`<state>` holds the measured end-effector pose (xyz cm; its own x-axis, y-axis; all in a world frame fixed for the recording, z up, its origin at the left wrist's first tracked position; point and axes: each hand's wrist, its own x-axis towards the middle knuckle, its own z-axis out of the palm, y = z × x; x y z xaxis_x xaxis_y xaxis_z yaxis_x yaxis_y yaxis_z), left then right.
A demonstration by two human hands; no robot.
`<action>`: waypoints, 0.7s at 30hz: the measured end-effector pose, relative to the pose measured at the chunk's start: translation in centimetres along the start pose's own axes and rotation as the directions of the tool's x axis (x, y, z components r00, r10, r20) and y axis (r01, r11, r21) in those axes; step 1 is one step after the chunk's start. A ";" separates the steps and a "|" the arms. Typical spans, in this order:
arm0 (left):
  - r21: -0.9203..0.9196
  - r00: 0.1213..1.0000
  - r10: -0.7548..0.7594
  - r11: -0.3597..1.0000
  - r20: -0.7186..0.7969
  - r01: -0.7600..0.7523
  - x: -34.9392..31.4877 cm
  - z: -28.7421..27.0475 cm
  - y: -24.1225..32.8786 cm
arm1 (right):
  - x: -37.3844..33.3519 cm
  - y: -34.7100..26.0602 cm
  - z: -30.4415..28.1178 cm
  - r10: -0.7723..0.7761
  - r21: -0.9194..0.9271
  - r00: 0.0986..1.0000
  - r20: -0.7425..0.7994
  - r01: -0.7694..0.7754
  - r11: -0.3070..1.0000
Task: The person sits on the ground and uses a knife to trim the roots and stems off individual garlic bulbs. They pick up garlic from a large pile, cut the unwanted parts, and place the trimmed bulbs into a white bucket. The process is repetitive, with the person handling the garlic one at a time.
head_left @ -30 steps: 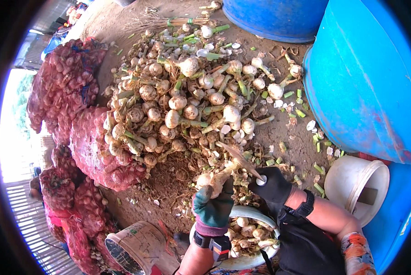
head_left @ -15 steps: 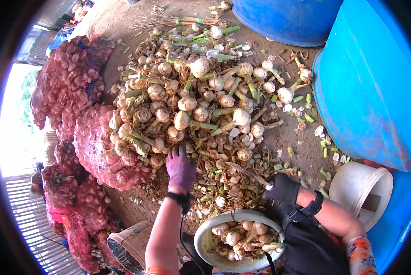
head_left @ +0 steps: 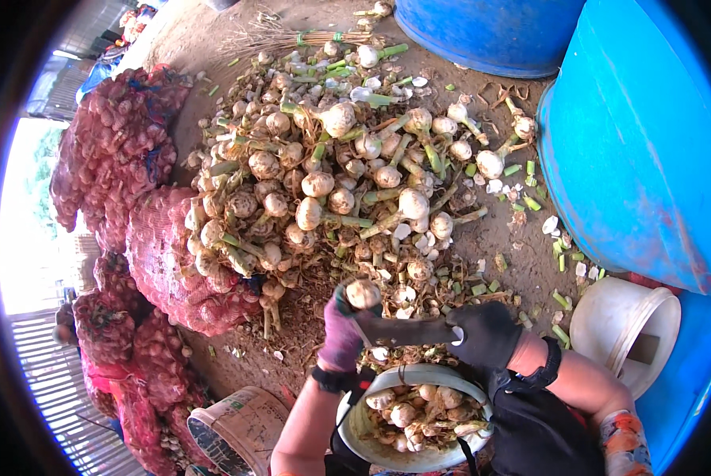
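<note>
My left hand [head_left: 342, 332], in a purple and dark glove, is closed around a garlic bulb [head_left: 363, 294] just above the near bucket. In its black glove, my right hand [head_left: 485, 335] grips a knife [head_left: 409, 331] by the handle. The wide dark blade points left, and its tip end reaches the left hand just below the bulb. Below both hands stands a pale round bucket [head_left: 347, 439] partly filled with trimmed garlic bulbs [head_left: 403, 413]. Ahead lies a large heap of garlic [head_left: 318, 184] with green and dry stalks still on many bulbs.
Red mesh sacks of garlic [head_left: 113, 147] line the left side. Two blue barrels [head_left: 637, 143] [head_left: 490, 36] stand at right and far right. A white bucket [head_left: 621, 329] lies tipped at the right, another bucket [head_left: 240, 428] at lower left. A twig broom [head_left: 312, 36] lies beyond the heap.
My left hand has come back from the heap toward the bucket with a garlic bulb in it. The knife has swung level, its blade now meeting the left hand.
</note>
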<state>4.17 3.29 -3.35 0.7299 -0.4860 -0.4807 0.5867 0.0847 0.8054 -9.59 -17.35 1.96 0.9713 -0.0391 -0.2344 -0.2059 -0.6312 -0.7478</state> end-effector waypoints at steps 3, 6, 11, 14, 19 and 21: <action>-0.057 0.994 -0.023 0.998 0.102 0.029 -3.9 3.6 1.5 | 0.1 -1.2 -0.2 -0.104 -0.058 0.993 -0.058 0.100 0.993; 0.156 0.991 -0.089 0.985 0.095 0.074 -6.4 5.5 2.2 | 0.2 -1.9 -0.5 -0.177 -0.050 0.983 -0.039 0.175 0.983; 0.381 0.984 0.013 0.921 0.180 -0.082 -7.1 6.0 2.3 | -0.3 -1.4 -0.3 -0.248 -0.015 0.969 -0.008 0.248 0.969; 0.347 0.958 -0.098 0.938 0.271 -0.002 -7.6 5.8 2.5 | -0.4 -0.2 0.2 -0.238 0.038 0.971 -0.015 0.239 0.970; 0.594 0.850 -0.248 0.799 0.465 -0.092 -7.5 6.1 3.5 | -0.9 5.7 1.2 0.141 -0.206 0.987 0.071 -0.124 0.971; 0.401 0.916 -0.204 0.914 0.346 0.052 -6.9 6.2 3.7 | -1.7 5.2 0.9 0.127 -0.151 0.992 -0.009 -0.127 0.980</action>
<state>-0.85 1.55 5.10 0.4279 -0.7630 -0.4844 0.4336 -0.2969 0.8508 -12.38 -19.83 -2.07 0.9383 -0.1258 -0.3222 -0.3072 -0.7310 -0.6094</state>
